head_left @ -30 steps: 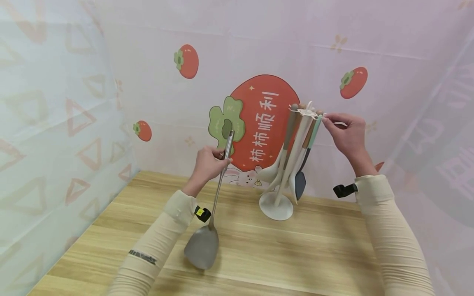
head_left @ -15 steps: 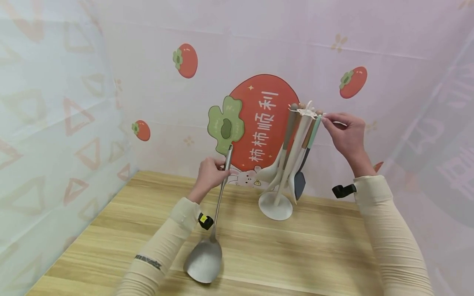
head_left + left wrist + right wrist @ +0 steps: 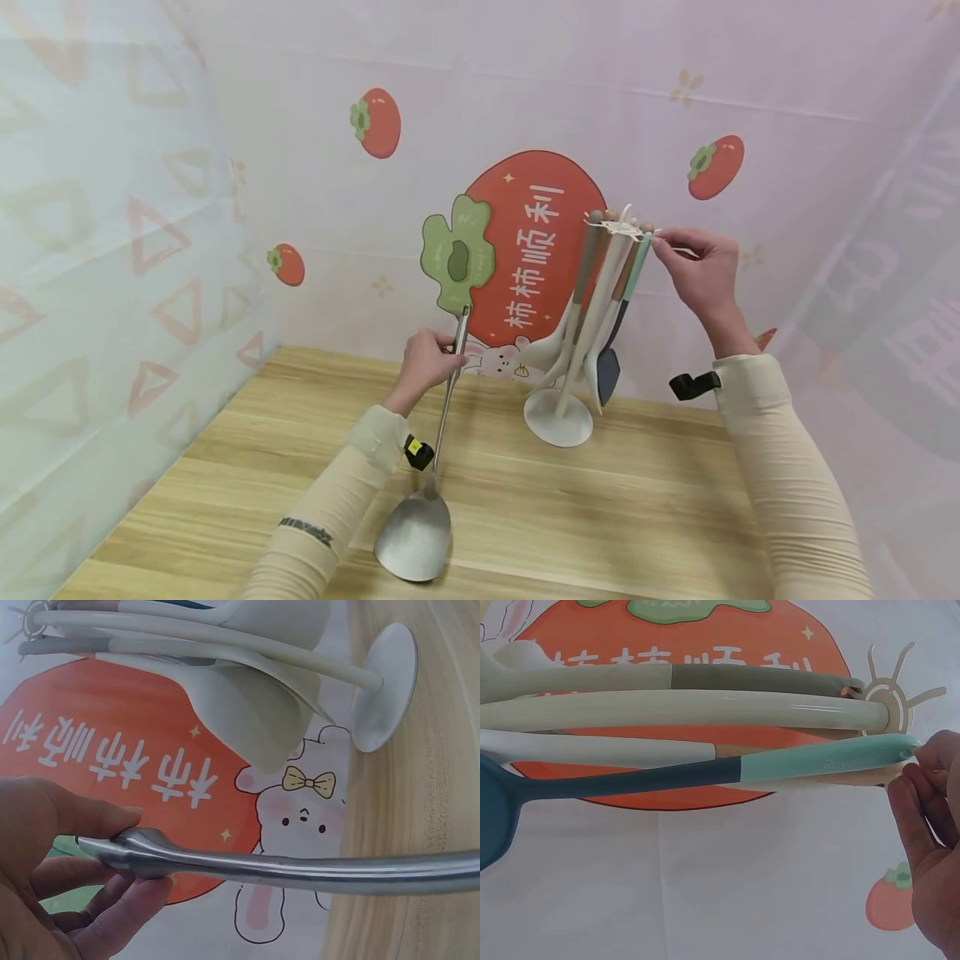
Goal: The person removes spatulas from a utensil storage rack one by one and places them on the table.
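Left of centre, my left hand (image 3: pixel 427 360): it is pinching the metal spatula (image 3: pixel 415 537) near the top of its handle, thumb against fingers.
Metal spatula: its handle is running down from my fingers, its broad blade sitting lower left of centre; whether it is touching the wooden table (image 3: pixel 600 517) I cannot tell.
My right hand (image 3: pixel 703 271): right of centre, it is pinching the end of the mint-handled turner (image 3: pixel 727 771), at the top of the white stand (image 3: pixel 558 418).
Count: one metal spatula, one white stand, at least four utensils (image 3: pixel 543 350) clustering around it, some hiding others.
Wooden table: pale, streaky grain is filling the lower frame.
Printed wall (image 3: pixel 525 83): one big red fruit (image 3: pixel 502 242) is showing mid-frame, three whole small fruits (image 3: pixel 382 123) are dotting the cloth, one rabbit (image 3: pixel 501 362) is peeping up below.
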`<action>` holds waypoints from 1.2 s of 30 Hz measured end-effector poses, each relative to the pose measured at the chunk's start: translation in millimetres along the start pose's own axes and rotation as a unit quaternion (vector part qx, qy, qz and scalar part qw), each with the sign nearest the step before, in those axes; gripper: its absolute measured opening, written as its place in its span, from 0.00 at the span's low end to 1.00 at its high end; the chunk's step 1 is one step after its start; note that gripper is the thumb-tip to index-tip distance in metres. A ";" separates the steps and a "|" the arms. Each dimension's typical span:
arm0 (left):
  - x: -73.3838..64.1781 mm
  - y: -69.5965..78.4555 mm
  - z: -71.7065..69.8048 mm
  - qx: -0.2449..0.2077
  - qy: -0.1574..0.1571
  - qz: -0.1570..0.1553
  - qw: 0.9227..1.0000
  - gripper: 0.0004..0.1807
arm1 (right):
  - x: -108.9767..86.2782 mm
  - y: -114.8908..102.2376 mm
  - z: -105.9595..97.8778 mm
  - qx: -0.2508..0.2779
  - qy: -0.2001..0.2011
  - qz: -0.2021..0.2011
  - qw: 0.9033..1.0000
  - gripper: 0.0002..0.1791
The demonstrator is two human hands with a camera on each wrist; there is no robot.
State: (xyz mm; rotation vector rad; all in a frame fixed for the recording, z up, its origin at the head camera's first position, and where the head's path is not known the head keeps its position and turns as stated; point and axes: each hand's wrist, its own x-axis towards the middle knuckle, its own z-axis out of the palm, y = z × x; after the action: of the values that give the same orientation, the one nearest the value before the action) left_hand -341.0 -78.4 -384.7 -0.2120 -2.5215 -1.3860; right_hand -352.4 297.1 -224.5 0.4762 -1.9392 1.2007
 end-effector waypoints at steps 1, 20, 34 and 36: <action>0.3 -0.9 1.1 0.000 -0.001 -0.001 1.000 0.13 | -0.1 -0.9 0.0 0.001 0.001 0.000 1.000 0.08; 2.5 -17.2 18.3 0.008 -0.007 -0.016 1.000 0.15 | -0.3 -0.1 -0.8 0.006 0.000 0.005 1.000 0.09; 5.1 -28.1 28.4 0.016 -0.009 -0.022 1.000 0.15 | -6.5 -18.1 0.2 0.004 -0.002 0.000 1.000 0.08; 5.7 -29.4 29.7 0.017 -0.006 -0.020 1.000 0.14 | -4.6 -9.8 0.9 -0.003 0.000 -0.001 1.000 0.08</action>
State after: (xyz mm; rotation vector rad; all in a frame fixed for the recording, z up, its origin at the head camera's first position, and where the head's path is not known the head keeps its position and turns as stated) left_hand -358.3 -69.1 -422.1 -0.1638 -2.5703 -1.3597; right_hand -343.5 291.2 -222.7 0.4743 -1.9411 1.1947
